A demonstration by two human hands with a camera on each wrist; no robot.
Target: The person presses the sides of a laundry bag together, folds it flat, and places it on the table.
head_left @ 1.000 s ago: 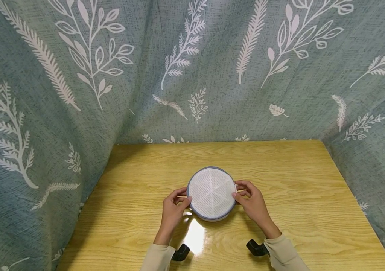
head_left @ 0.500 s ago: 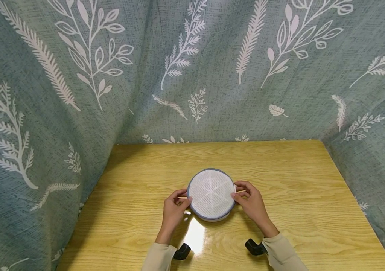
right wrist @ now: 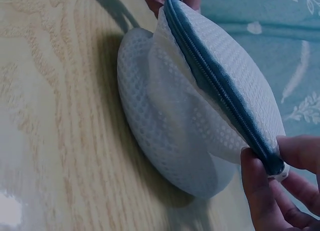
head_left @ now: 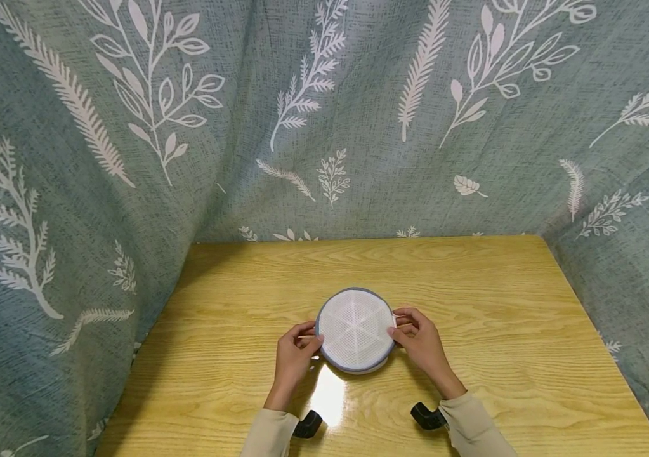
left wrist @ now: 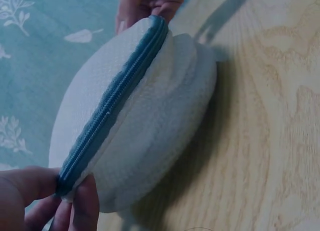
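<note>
Both hands hold a round white mesh laundry bag (head_left: 355, 330) with a blue zipper band around its upper edge. On the bag's left side, my left hand (head_left: 294, 352) pinches the rim between thumb and fingers. Opposite it, my right hand (head_left: 424, 346) pinches the rim at a small white tab. Seen in the left wrist view, the zipper (left wrist: 112, 106) runs closed along the rim, and the soft lower mesh sags in folds toward the table. The right wrist view shows the coarse mesh bottom (right wrist: 160, 136) bulging close over the wood, with its shadow beside it.
A wooden table (head_left: 233, 285) lies under the bag. Blue-green leaf-patterned curtain (head_left: 370, 178) hangs behind it and along both sides. Black wrist mounts (head_left: 427, 416) sit at the sleeves, and a bright glare patch shows near the front.
The bag's far edge has dipped slightly toward me. My right hand has drifted a little left and my left hand slightly right, both still pinching the rim.
</note>
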